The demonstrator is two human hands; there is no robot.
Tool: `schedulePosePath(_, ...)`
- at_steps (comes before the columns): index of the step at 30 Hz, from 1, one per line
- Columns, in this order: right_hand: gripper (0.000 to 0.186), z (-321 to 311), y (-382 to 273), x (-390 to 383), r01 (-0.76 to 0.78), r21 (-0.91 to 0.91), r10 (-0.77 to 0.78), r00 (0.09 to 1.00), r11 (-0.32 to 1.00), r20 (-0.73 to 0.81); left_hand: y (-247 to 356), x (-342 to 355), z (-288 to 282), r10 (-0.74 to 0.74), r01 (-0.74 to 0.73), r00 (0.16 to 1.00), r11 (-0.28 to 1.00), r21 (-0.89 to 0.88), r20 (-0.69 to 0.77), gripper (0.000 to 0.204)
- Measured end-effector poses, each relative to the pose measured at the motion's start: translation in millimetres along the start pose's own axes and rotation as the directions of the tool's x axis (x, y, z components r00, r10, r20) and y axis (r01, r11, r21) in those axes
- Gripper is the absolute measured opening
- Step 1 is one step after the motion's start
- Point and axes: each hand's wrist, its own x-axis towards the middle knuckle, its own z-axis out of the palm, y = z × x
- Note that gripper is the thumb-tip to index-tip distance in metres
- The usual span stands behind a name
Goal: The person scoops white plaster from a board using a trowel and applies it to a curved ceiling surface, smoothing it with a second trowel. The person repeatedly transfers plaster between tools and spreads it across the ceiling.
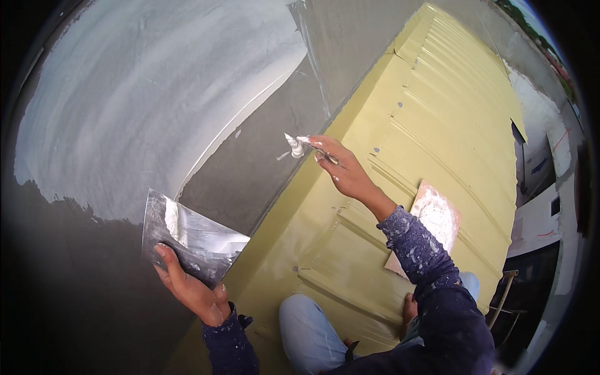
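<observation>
My left hand (190, 287) grips a flat metal plate (194, 236) smeared with a strip of white putty, held against the grey wall (262, 150). My right hand (340, 165) is raised higher and pinches a small putty knife (295, 147) whose blade carries white putty, its tip touching the bare grey wall near the edge of the roof. A broad patch of white putty (150, 94) covers the wall above and left of both hands.
I crouch on a yellow-green corrugated metal roof (425, 125). A board with a heap of white putty (434, 215) lies on the roof beside my right forearm. Beyond the roof's right edge are lower buildings and a wooden ladder (503, 297).
</observation>
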Motion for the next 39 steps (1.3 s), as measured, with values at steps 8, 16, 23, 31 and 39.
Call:
schedulePosePath(8, 0.047, -36, 86, 130, -0.23, -0.036, 0.194, 0.886, 0.973, -0.42, -53, -59, -98, -0.411, 0.426, 0.904, 0.891, 0.16, -0.119, 0.055)
schedulePosePath(16, 0.048, 4, 86, 141, -0.156, 0.041, 0.158, 0.882, 0.987, -0.444, -62, -80, -162, -0.478, 0.492, 0.856, 0.87, 0.027, -0.198, 0.054)
schedulePosePath(23, 0.047, 137, 16, 73, -0.166, -0.19, 0.047, 0.858, 0.968, -0.511, -65, -85, -188, -0.538, 0.551, 0.81, 0.835, -0.013, -0.232, 0.056)
schedulePosePath(31, 0.063, 292, -59, -17, 0.023, -0.292, -0.151, 0.892, 0.956, -0.426, -74, -81, -216, -0.553, 0.542, 0.781, 0.831, -0.124, -0.29, 0.05)
schedulePosePath(39, 0.064, 295, -66, -90, 0.295, -0.373, -0.306, 0.952, 0.88, 0.031, -76, -78, -232, -0.686, 0.649, 0.69, 0.727, -0.224, -0.228, 0.046)
